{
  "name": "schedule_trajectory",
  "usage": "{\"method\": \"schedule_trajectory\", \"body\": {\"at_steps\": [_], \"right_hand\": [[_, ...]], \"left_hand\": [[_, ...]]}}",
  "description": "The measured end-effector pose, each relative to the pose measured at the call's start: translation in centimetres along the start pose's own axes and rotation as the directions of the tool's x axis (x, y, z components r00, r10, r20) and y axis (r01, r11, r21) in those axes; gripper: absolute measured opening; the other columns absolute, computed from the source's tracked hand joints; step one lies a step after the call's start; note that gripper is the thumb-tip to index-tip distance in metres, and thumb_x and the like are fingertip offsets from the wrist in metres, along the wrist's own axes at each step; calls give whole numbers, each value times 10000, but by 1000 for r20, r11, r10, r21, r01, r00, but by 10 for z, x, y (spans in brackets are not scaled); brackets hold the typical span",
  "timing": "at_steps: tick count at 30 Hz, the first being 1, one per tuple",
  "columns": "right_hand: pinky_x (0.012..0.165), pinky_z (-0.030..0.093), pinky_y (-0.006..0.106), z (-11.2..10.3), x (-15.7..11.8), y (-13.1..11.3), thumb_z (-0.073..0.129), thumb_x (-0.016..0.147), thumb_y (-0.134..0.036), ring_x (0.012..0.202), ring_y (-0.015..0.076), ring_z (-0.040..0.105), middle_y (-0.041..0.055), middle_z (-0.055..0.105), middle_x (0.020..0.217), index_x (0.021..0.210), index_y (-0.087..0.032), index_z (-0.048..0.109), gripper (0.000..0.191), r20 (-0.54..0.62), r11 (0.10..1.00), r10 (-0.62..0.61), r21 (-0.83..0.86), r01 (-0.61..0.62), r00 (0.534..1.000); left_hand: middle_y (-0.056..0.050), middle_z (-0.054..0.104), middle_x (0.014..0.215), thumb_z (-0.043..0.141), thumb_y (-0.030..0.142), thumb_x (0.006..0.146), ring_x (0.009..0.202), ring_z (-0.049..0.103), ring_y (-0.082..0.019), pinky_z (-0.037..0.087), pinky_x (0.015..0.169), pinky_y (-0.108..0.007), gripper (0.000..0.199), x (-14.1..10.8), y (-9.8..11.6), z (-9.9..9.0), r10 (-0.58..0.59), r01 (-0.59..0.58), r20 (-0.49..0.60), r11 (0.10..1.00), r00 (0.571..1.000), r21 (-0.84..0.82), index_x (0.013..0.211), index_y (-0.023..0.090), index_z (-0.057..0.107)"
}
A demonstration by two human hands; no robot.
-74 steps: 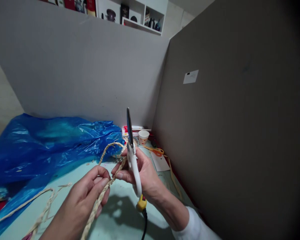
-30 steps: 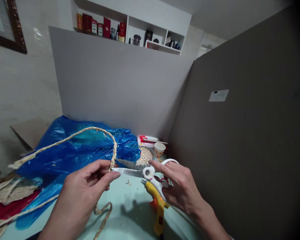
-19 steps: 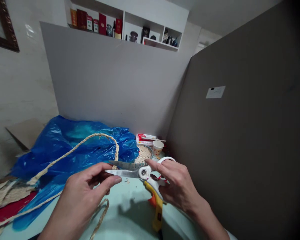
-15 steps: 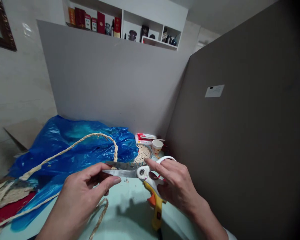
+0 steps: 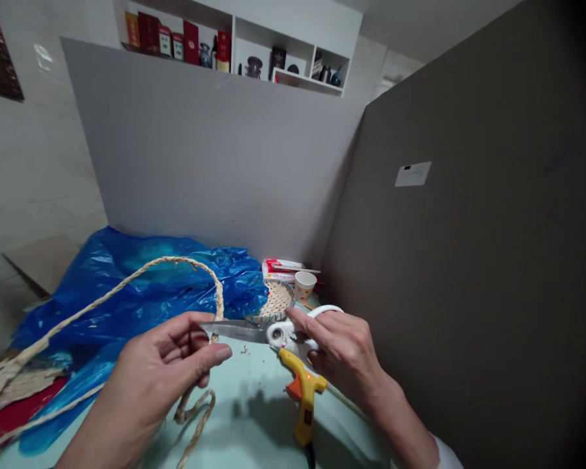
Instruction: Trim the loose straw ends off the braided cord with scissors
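Observation:
My right hand (image 5: 346, 345) grips the white-handled scissors (image 5: 247, 331), with the blades together and pointing left. My left hand (image 5: 176, 365) pinches a braided straw rope (image 5: 219, 296) near the blade tips, partly hidden by the fingers. Above the blades the rope arches up and runs left. A short brownish end (image 5: 213, 338) shows just under them. More of the cord (image 5: 198, 440) bends below my left hand. Whether the rope is cut through I cannot tell. A yellow glue gun (image 5: 304, 407) with an orange trigger is on the table under the scissors.
Crumpled blue plastic (image 5: 146, 286) covers the left back. A woven basket (image 5: 277, 298), a paper cup (image 5: 305, 284) and a red-and-white packet (image 5: 280, 266) stand behind the scissors. Grey panels (image 5: 215, 156) close off the back and right. Small scraps (image 5: 245, 350) lie on the pale green table (image 5: 254, 417).
The scissor blades have closed at the rope. A short brownish end now shows below them, and the lower cord has shifted. My left hand has moved slightly left.

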State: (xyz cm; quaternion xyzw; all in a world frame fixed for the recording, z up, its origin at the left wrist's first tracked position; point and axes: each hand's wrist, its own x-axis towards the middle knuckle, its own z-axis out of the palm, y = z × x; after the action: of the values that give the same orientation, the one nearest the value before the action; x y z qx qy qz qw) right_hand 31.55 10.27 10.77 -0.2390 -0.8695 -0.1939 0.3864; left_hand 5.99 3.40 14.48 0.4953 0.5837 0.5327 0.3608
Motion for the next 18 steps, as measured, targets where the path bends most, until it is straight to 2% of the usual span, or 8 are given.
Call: {"method": "schedule_trajectory", "body": {"at_steps": [4,6,9,12,15,18], "right_hand": [[611,467,251,2,-1,1,478,689,35,623,149,644,4,753,768,1281,-198,641,657,-51,996,57,75,-53,997],[601,473,233,4,-3,3,485,695,35,632,137,662,8,782,832,1321,-212,618,686,-76,985,91,152,-79,993],[587,466,234,6,-4,7,479,683,36,621,135,644,0,778,827,1339,-220,608,716,-78,980,71,191,-55,994],[585,446,243,3,-2,9,467,670,37,595,137,590,-14,728,750,1296,-210,633,693,-88,988,27,151,-13,996],[558,405,261,-2,4,7,494,734,13,570,147,523,-5,647,682,1217,-178,675,550,-110,998,0,55,6,994],[553,386,273,-4,8,4,517,798,-20,567,155,495,-7,600,658,1198,-166,680,456,-82,999,-27,31,29,996]], "left_hand": [[53,586,508,902,493,528,424,520,-128,418,395,-229,381,-2,-4,-2,56,-56,-12,998,998,-25,769,231,767],[48,607,540,902,475,545,453,549,-133,443,420,-231,363,-6,-4,0,66,-68,-49,997,997,-35,775,232,762],[51,620,573,899,458,552,472,560,-130,455,435,-227,370,-10,-3,3,58,-64,-116,997,992,-52,815,236,762],[60,619,583,903,447,548,463,550,-115,434,419,-208,405,-12,0,4,51,-60,-139,996,989,-61,864,239,760],[67,600,558,904,445,554,452,542,-114,424,406,-204,414,-12,0,3,66,-75,-140,995,988,-61,875,232,753],[59,610,564,901,433,555,450,537,-118,433,404,-213,424,-13,0,3,69,-76,-129,996,989,-51,895,223,760]]}}
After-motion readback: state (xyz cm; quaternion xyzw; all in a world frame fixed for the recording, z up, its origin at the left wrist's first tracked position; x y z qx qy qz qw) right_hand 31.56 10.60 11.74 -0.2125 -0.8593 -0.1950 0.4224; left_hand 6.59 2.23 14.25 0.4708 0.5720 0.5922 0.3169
